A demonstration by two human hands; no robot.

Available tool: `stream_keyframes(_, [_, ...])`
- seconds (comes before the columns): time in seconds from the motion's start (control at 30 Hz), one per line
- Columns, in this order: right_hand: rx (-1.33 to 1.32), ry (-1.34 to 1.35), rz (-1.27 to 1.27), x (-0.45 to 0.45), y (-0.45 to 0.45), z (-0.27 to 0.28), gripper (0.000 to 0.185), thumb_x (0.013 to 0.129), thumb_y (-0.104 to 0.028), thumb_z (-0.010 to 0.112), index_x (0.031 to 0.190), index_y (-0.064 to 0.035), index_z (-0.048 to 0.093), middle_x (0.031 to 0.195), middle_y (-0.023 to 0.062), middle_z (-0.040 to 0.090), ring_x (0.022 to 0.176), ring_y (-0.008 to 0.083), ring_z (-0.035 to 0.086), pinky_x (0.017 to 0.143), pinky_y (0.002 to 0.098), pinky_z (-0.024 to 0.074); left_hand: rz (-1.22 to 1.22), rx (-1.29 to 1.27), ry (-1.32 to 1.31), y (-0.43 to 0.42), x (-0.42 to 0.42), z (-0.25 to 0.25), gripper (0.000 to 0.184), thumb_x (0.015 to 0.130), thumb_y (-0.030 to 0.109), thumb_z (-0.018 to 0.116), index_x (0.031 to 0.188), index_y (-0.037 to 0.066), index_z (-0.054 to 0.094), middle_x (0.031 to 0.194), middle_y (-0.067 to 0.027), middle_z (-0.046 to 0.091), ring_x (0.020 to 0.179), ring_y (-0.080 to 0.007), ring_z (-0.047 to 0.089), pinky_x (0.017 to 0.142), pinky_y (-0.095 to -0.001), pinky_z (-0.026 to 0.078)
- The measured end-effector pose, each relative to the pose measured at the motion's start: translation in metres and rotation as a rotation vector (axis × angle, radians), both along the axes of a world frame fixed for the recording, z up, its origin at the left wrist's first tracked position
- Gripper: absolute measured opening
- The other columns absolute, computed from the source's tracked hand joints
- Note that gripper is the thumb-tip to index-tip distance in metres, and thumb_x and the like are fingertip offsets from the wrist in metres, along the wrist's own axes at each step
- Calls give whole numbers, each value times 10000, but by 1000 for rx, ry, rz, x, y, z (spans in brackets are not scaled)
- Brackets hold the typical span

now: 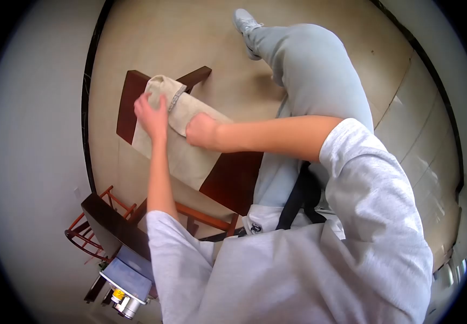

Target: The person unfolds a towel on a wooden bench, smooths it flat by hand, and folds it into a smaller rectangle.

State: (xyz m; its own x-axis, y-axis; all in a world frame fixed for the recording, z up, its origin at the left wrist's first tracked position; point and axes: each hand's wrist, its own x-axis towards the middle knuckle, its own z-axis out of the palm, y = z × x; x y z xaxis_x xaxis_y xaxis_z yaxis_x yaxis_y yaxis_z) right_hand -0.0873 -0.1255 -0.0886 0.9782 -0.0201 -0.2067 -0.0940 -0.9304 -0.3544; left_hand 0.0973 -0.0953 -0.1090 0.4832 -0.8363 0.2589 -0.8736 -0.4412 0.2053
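A beige cloth with a grey patterned band lies folded across a dark red wooden bench. Its rounded, bunched end is towards the bench's far left corner. My left hand rests at that end, thumb and fingers apart against the fabric. Lower down, at the cloth's near edge, my right hand is closed in a fist; its fingertips are hidden, and the fabric runs into its grip. More of the pale cloth hangs or lies flat over the middle of the bench, below both hands.
My leg in light jeans stretches past the bench's right side. Red-brown wooden chair rails stand below it. At lower left are a dark tabletop and a pale bluish box beside small containers. A white wall borders the left.
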Motion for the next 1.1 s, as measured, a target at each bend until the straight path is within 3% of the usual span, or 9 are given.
stream_keyframes(0.13, [96, 78, -51, 0, 7, 11, 174, 806, -156, 722, 966, -129, 784, 1007, 22, 753, 928, 232, 721, 611, 395, 561, -234, 528, -197, -55, -23, -1, 509, 719, 426, 788, 1129, 165, 634, 1173, -67, 559, 1191, -281, 513, 926, -497, 431])
stream_keyframes(0.3, [114, 132, -15, -1, -8, 30, 199, 804, -137, 723, 995, -128, 777, 985, 13, 749, 920, 224, 716, 563, 404, 546, -181, 868, -231, -78, -35, 17, 363, 772, 390, 744, 1007, 132, 643, 1096, -58, 567, 1145, -245, 538, 900, -513, 432])
stream_keyframes(0.4, [124, 137, -2, 1, -4, 33, 207, 800, -131, 725, 1001, -130, 775, 978, 10, 747, 911, 225, 714, 548, 408, 540, -271, 811, -351, -72, -22, 13, 258, 838, 318, 689, 990, 112, 655, 1077, -61, 611, 1091, -242, 577, 875, -462, 455])
stream_keyframes(0.47, [126, 137, 15, 2, -1, 34, 208, 800, -132, 727, 1002, -132, 774, 978, 7, 747, 908, 228, 713, 546, 409, 539, -377, 229, -365, -60, -9, 9, 227, 905, 273, 619, 1015, 79, 663, 1051, -90, 649, 1000, -282, 619, 827, -427, 480])
stream_keyframes(0.5, [138, 113, 39, 2, 1, 35, 207, 798, -128, 726, 999, -131, 775, 979, 11, 747, 906, 230, 715, 557, 402, 543, -367, 231, -368, -53, -1, 7, 227, 905, 273, 619, 1015, 79, 663, 1051, -90, 649, 1000, -282, 619, 827, -427, 480])
stream_keyframes(0.57, [154, 82, 80, 6, 12, 34, 206, 797, -123, 726, 997, -131, 776, 981, 14, 748, 904, 232, 718, 569, 396, 546, 193, 27, -2, -33, 17, 11, 295, 930, 285, 585, 1057, 29, 658, 1005, -130, 684, 919, -345, 643, 801, -432, 494])
stream_keyframes(0.63, [247, -1, 58, 9, 24, 30, 202, 788, -107, 724, 982, -127, 777, 986, 34, 748, 898, 242, 725, 605, 374, 558, 389, -107, 119, -6, 58, -3, 387, 921, 288, 564, 1056, -70, 620, 895, -224, 698, 841, -371, 663, 786, -447, 507])
stream_keyframes(0.8, [365, -46, 118, -9, 36, 30, 176, 798, -104, 715, 964, -93, 773, 1018, 75, 745, 937, 271, 726, 674, 394, 585, 739, -125, 600, 48, 142, -51, 318, 882, 250, 633, 1040, -26, 646, 909, -109, 704, 804, -254, 664, 702, -400, 527])
stream_keyframes(1.1, [455, 50, 137, 5, 42, 14, 179, 804, -124, 711, 971, -100, 768, 1007, 103, 743, 933, 302, 721, 702, 452, 576, 795, 36, 603, 54, 131, -42, 263, 894, 271, 683, 1009, 35, 658, 921, -50, 680, 814, -177, 636, 652, -327, 532])
